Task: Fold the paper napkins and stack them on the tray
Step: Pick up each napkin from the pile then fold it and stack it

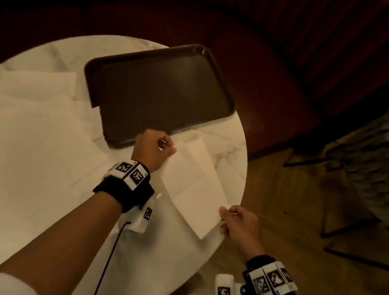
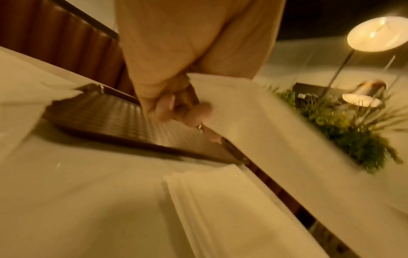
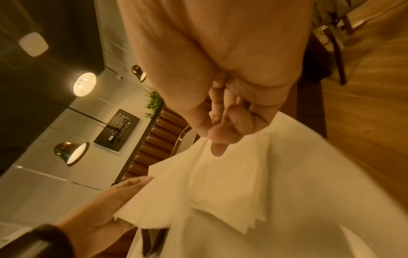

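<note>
A white paper napkin [image 1: 194, 191] hangs stretched between both hands just above the right part of the round marble table [image 1: 23, 209]. My left hand [image 1: 165, 146] pinches its far edge next to the near rim of the dark brown tray [image 1: 159, 90], which holds nothing. My right hand [image 1: 224, 216] pinches the near corner at the table's right edge. In the left wrist view the left hand [image 2: 183, 111] holds the napkin [image 2: 276, 139] over a stack of folded napkins [image 2: 220, 209]. In the right wrist view the right hand [image 3: 214, 139] pinches the sheet [image 3: 167, 192] above that stack [image 3: 232, 192].
Unfolded napkins [image 1: 23, 131] lie spread over the table's left half, one [image 1: 37, 82] touching the tray's left end. A red-brown padded bench [image 1: 253, 67] curves behind the table. A black-framed chair [image 1: 363, 175] stands on the wood floor to the right.
</note>
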Demonstrator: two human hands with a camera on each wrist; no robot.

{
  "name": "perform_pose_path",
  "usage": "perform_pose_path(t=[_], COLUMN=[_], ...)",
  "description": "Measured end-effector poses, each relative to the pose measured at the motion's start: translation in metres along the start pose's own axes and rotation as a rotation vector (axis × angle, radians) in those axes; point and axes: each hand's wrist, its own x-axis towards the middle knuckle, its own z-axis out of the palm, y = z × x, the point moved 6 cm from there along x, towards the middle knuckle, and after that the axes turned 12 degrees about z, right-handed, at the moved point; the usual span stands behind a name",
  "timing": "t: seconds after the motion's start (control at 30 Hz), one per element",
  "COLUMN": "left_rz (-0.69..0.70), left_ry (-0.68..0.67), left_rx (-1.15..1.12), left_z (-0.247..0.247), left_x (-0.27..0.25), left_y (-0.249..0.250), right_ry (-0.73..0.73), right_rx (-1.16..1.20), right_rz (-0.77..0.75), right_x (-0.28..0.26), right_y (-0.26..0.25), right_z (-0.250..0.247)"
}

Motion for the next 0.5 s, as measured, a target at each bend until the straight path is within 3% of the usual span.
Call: perform_pose_path(t=[0.23,0.5], left_rz=[0.066,0.117], left_ry=[0.027,-0.212], left_rx=[0.008,0.224], left_z=[0.033,0.068], left_x=[0.022,0.036], left_y=[0.001,-0.02], right_ry=[0.014,0.083], right_rx=[0.021,0.021], right_rz=[0.035,0.135], right_x=[0.017,0.034], right_y=[0.005,0.016], right_z=[0.004,0.011])
